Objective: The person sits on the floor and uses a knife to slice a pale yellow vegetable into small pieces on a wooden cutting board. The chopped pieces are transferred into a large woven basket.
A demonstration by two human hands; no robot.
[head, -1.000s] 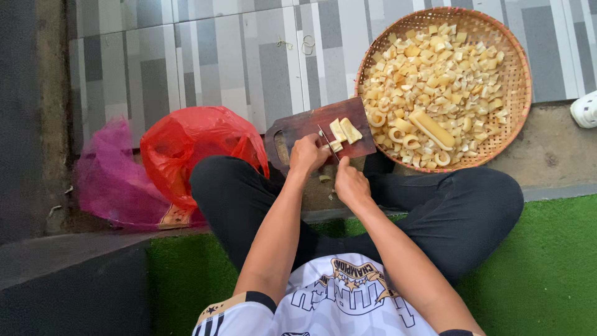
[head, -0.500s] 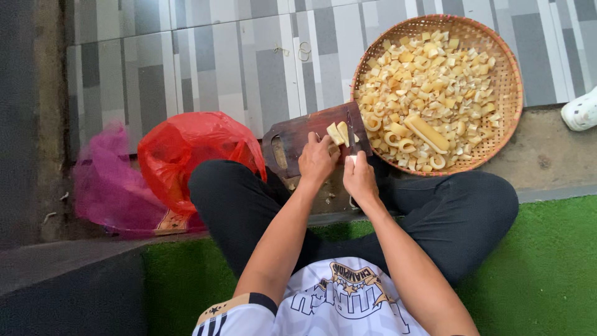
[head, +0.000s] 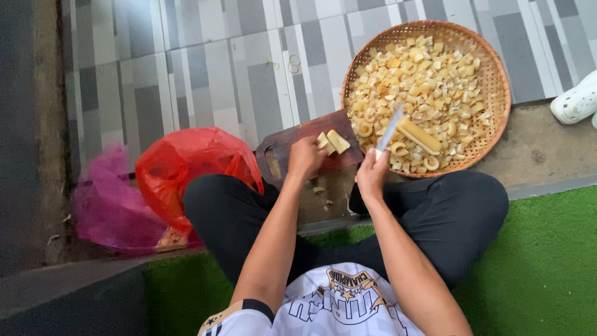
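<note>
- Left hand rests on the dark wooden cutting board, fingers curled down onto the pale yellow pieces lying on it and pinning them in place.
- Right hand is closed in a fist around the handle of a knife; the blade points up and away from the person, tilted to the right, and its tip overlaps the near left rim of the basket.
- Both hands sit just beside each other, the right 1 slightly nearer to the person than the left.
- Cutting board lies on the bare ground in front of the person's crossed legs, with a hole in its left end; a few small scraps lie on the ground just near of it.
- Round woven basket sits to the far right, touching or nearly touching the board's right end, and is filled with many cut yellow chunks and rings.
- 1 longer uncut piece lies at the near edge of that heap, just right of the blade.
- Red plastic bag sits left of the board against the person's knee, with a pink mesh bag further left.
- Green artificial turf lies under the person, and a white shoe shows at the far right edge.
</note>
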